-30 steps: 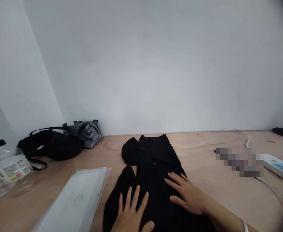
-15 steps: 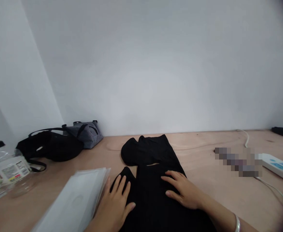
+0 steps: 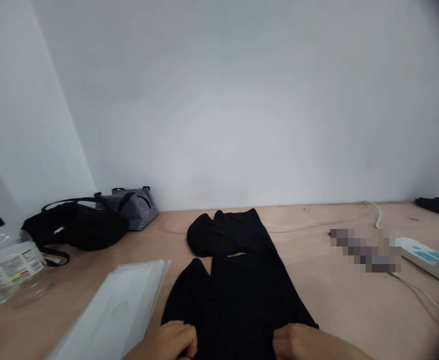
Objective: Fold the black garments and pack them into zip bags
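Observation:
A black cloth garment (image 3: 242, 285) lies flat on the wooden tabletop (image 3: 189, 227), with a sleeve-like piece folded across its far end and a gap showing below that piece. My left hand (image 3: 176, 340) is closed at the garment's near left part, its fingers curled down into the cloth. Opposite it, my right hand (image 3: 298, 340) is closed on the near right side, knuckles up, with its fingertips hidden. The garment's nearest edge runs out of the bottom of the view.
Left of the garment lies a stack of clear plastic sleeves (image 3: 118, 305). Beyond are a clear plastic jar (image 3: 11, 265), a black bag (image 3: 79, 225) and a striped pouch (image 3: 139, 207). On the right are a white power strip (image 3: 425, 255), its cable and a blurred-out object (image 3: 365, 250).
Both hands have drawn back toward me from lying spread on the cloth, and their fingers have closed on it. The garment's far end looks unmoved.

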Demonstrator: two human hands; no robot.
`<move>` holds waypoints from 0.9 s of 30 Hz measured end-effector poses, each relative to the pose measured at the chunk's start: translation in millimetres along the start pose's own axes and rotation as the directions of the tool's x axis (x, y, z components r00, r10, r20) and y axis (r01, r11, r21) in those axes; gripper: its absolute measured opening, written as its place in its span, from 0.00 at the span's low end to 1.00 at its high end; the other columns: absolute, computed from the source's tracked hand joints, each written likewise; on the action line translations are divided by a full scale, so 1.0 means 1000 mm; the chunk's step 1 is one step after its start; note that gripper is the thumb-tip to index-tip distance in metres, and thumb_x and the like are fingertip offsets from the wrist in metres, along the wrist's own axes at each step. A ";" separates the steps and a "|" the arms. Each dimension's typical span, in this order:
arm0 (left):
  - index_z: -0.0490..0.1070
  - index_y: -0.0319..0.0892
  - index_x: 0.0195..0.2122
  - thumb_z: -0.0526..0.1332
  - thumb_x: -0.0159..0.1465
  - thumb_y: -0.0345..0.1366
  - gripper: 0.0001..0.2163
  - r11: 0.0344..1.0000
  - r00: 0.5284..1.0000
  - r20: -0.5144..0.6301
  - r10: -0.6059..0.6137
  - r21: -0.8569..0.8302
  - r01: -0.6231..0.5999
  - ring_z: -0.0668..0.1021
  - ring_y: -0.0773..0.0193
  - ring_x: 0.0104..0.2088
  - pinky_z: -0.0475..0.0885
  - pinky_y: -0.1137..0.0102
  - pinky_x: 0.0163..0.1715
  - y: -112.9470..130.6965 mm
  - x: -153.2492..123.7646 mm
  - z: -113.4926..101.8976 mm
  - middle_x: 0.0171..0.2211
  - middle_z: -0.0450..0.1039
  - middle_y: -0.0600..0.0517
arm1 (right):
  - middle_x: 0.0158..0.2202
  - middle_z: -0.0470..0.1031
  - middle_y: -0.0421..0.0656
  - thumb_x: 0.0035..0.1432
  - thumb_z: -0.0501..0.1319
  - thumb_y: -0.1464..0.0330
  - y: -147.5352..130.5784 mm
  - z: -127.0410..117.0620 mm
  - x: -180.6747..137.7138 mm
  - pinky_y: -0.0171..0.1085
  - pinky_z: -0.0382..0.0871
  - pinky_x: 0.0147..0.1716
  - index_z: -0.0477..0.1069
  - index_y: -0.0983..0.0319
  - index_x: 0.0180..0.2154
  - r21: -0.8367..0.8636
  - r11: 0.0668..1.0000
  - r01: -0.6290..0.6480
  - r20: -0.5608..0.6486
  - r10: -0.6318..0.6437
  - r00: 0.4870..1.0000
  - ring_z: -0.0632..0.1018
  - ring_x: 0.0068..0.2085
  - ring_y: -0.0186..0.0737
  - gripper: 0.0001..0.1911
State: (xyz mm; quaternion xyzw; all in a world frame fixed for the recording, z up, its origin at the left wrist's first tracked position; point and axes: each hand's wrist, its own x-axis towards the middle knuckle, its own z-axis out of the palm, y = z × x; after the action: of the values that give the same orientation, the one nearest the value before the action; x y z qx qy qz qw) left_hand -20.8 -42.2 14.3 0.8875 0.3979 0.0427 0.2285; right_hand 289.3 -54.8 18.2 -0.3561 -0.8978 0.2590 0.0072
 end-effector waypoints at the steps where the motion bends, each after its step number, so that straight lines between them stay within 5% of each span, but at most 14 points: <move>1: 0.62 0.45 0.29 0.52 0.56 0.29 0.04 0.998 0.998 -0.030 -0.056 0.015 0.057 0.71 0.65 0.30 0.63 0.74 0.29 0.004 -0.001 -0.003 0.30 0.70 0.56 | 0.26 0.70 0.38 0.45 0.54 0.73 -0.002 -0.003 -0.003 0.28 0.53 0.18 0.65 0.61 0.27 0.020 0.998 -0.055 -0.003 0.055 0.998 0.67 0.23 0.31 0.04; 4: 0.61 0.45 0.34 0.46 0.60 0.28 0.07 0.982 0.973 -0.168 -0.155 0.081 0.171 0.70 0.66 0.27 0.61 0.73 0.26 0.019 0.002 -0.016 0.29 0.69 0.56 | 0.25 0.71 0.37 0.38 0.54 0.77 -0.001 -0.014 -0.008 0.28 0.50 0.15 0.64 0.58 0.35 -0.015 0.968 -0.251 -0.041 0.250 0.967 0.69 0.22 0.32 0.17; 7: 0.63 0.44 0.32 0.46 0.58 0.24 0.10 0.928 0.939 -0.268 -0.214 0.246 0.282 0.71 0.64 0.27 0.60 0.71 0.26 0.035 0.019 -0.029 0.29 0.69 0.54 | 0.26 0.72 0.41 0.32 0.53 0.81 0.004 -0.033 -0.001 0.31 0.53 0.18 0.63 0.60 0.38 -0.262 0.885 -0.384 -0.173 0.349 0.921 0.73 0.25 0.39 0.25; 11: 0.68 0.42 0.29 0.47 0.55 0.20 0.13 0.786 0.859 -0.391 -0.332 0.388 0.481 0.73 0.58 0.32 0.62 0.66 0.32 0.042 0.060 -0.039 0.31 0.70 0.49 | 0.29 0.74 0.47 0.36 0.54 0.83 0.018 -0.060 0.035 0.41 0.61 0.33 0.63 0.63 0.40 -0.498 0.737 -0.457 -0.364 0.300 0.882 0.75 0.31 0.46 0.25; 19: 0.71 0.34 0.39 0.48 0.56 0.21 0.15 0.700 0.739 -0.530 -0.415 0.333 0.632 0.70 0.48 0.44 0.58 0.53 0.45 0.013 0.114 -0.022 0.41 0.69 0.38 | 0.40 0.70 0.53 0.49 0.50 0.81 0.052 -0.060 0.095 0.47 0.54 0.44 0.64 0.65 0.41 -0.444 0.717 -0.537 -0.557 0.248 0.792 0.69 0.44 0.49 0.17; 23: 0.64 0.39 0.50 0.44 0.63 0.31 0.17 0.745 0.759 -0.567 -0.320 0.345 0.571 0.60 0.51 0.55 0.47 0.53 0.53 0.012 0.108 -0.003 0.53 0.60 0.41 | 0.44 0.68 0.48 0.57 0.49 0.70 0.045 -0.035 0.092 0.42 0.54 0.47 0.66 0.62 0.41 -0.429 0.793 -0.432 -0.544 0.155 0.825 0.67 0.47 0.44 0.12; 27: 0.58 0.41 0.56 0.42 0.65 0.46 0.23 0.787 0.800 -0.490 -0.345 0.313 0.531 0.56 0.45 0.57 0.45 0.47 0.53 0.008 0.106 0.021 0.56 0.57 0.40 | 0.58 0.56 0.46 0.58 0.45 0.52 0.054 -0.012 0.082 0.53 0.44 0.54 0.55 0.56 0.56 -0.287 0.919 -0.271 -0.399 0.143 0.906 0.54 0.58 0.50 0.27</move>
State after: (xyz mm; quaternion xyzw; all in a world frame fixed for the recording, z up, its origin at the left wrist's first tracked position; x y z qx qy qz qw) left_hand 61.7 22.6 -12.0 0.7659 0.6350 0.0811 -0.0601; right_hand 264.8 36.8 -10.6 -0.4891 -0.8674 0.0297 0.0873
